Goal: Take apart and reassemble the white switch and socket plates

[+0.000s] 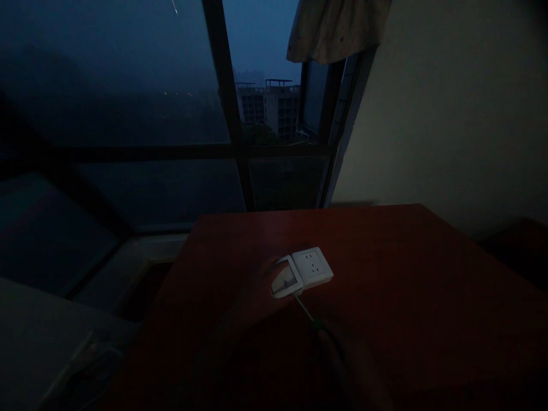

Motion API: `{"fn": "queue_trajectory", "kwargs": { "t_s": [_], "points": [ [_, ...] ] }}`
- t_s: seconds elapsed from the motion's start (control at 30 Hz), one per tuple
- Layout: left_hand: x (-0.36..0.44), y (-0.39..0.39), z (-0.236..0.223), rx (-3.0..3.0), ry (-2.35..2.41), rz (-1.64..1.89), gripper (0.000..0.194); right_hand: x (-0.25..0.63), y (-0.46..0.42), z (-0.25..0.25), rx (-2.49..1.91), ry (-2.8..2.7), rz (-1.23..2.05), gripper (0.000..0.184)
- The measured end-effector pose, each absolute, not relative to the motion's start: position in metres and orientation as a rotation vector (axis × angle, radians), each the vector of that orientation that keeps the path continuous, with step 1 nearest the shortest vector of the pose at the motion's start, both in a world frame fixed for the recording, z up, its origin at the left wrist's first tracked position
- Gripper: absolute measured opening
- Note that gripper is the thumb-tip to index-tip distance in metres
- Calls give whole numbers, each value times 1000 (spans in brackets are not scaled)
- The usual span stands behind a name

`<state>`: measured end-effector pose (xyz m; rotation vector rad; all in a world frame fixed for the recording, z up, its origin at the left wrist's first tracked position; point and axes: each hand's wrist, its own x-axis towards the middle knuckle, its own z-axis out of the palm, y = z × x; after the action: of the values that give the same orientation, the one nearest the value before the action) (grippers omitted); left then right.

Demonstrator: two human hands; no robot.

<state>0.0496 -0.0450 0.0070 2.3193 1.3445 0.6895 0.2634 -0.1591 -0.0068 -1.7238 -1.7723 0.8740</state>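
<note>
A white wall socket (pixel 311 265) with its plug holes facing up lies on the reddish wooden table (pixel 368 234). Against its left side is a white square frame (pixel 294 273), an open cover or box. My left hand (pixel 261 291) grips that frame from the left, fingers around its edge; the dark blurs their exact places. In my right hand (pixel 342 348) is a screwdriver (pixel 305 308) with a thin shaft and a green handle end. Its tip meets the near edge of the white frame, close to where the two white pieces join.
Dark-framed windows (pixel 237 151) stand behind and left of the table, with a building (pixel 274 108) outside. A short curtain (pixel 338 28) hangs at the top. A pale wall (pixel 445 114) rises on the right. The room is very dim.
</note>
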Motion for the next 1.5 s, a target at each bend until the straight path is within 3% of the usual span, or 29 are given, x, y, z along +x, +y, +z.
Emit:
{"fn": "queue_trajectory", "kwargs": {
  "t_s": [0.23, 0.43, 0.6, 0.87, 1.0, 1.2, 1.37, 1.5],
  "points": [
    [47, -43, 4, 2242, 1351, 655, 77, 270, -155, -10, -1751, -1722, 867, 38],
    [36, -37, 10, 2153, 1407, 843, 62, 284, -155, -19, -1757, -1650, 821, 40],
    [12, -21, 7, 2051, 1747, 1027, 58, 284, -152, -24, -1748, -1575, 798, 44],
    [-8, -3, -12, 2087, 1999, 789, 67, 284, -153, -24, -1724, -1565, 813, 43],
    [-5, -5, -9, 2147, 2058, 777, 61, 284, -153, -23, -1728, -1529, 857, 41],
    [18, -27, 6, 2165, 1813, 853, 47, 283, -152, -19, -1738, -1480, 899, 39],
    [52, -51, 8, 2309, 1522, 742, 69, 286, -151, -17, -1794, -1479, 910, 39],
    [58, -59, 7, 2359, 1458, 697, 71, 293, -152, -14, -1796, -1518, 922, 40]
  ]
}}
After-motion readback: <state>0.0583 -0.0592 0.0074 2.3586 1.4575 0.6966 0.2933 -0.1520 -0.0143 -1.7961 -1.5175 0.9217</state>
